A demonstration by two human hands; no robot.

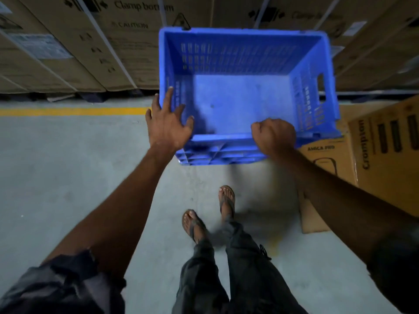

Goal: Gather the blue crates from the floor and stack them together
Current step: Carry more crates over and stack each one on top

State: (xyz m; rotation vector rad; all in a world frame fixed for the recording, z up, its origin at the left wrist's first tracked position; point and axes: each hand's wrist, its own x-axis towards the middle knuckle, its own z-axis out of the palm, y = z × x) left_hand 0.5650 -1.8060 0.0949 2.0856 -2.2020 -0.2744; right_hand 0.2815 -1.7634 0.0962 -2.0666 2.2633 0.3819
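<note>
A blue plastic crate (pixel 238 94) with slotted walls and an empty inside is held up above the concrete floor, its open top facing me. My right hand (pixel 273 134) is closed over the near rim of the crate. My left hand (pixel 169 123) has its fingers spread at the crate's near left corner, fingertips touching the left wall. Below the near rim the ribbed outer wall of the crate shows; whether a second crate sits under it I cannot tell.
Tall strapped cardboard cartons (pixel 95 41) line the back. A yellow floor line (pixel 72 111) runs in front of them at left. Orange-brown cartons (pixel 381 143) stand at right, a flat cardboard sheet (pixel 313 214) beside them. My sandalled feet (pixel 210 211) stand on grey floor.
</note>
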